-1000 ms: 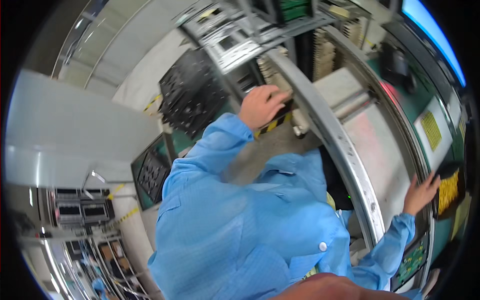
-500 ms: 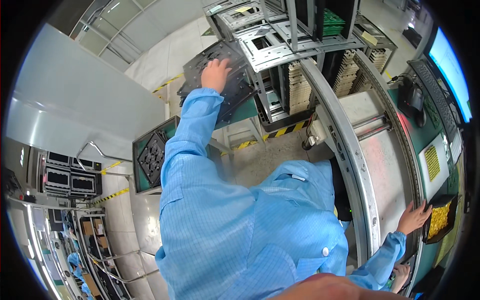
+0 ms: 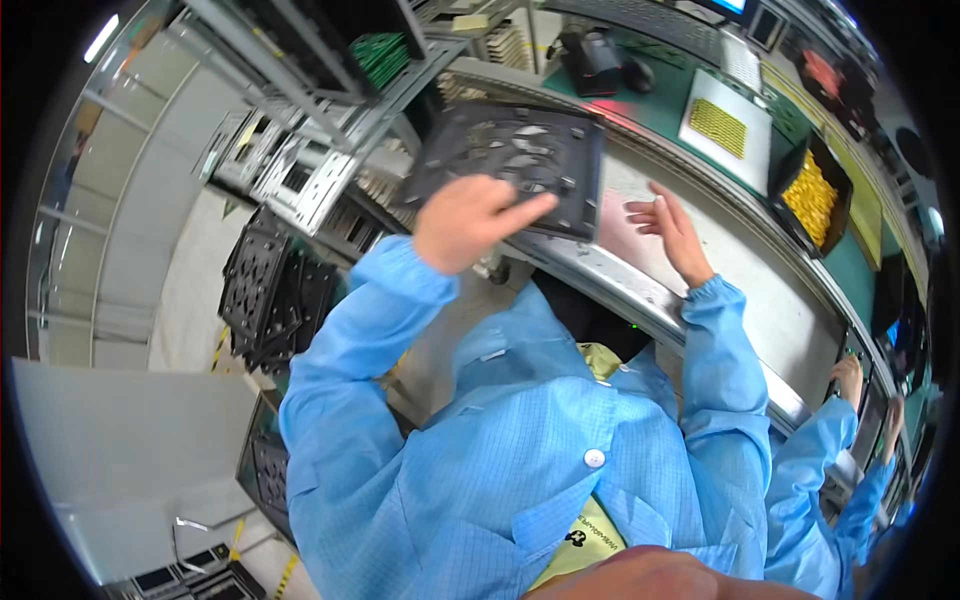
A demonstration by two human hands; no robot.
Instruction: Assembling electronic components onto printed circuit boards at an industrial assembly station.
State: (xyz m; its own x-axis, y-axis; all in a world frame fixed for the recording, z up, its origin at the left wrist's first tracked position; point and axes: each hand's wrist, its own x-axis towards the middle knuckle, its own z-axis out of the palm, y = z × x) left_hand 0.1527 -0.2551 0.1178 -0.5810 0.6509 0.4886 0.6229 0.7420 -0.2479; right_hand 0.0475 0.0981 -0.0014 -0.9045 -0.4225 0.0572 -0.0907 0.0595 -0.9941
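Left hand [image 3: 470, 222]: our fingers clamp the near edge of the flat black perforated plastic tray [image 3: 515, 165], raised over the conveyor.
Right hand [image 3: 672, 232]: fingers apart, empty, just beside the tray.
Advice: we judge both hands should steady it level.
Beyond: green tabletop [image 3: 665, 110].

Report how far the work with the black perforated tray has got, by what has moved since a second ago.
Done: the left hand, which reached toward the rack shelves a moment ago, now grips the black perforated plastic tray and has it over the grey conveyor bench. In hand: the tray is tilted, not set down; the right hand waits open beside it. Left: the stacked black trays remain on the lower left.
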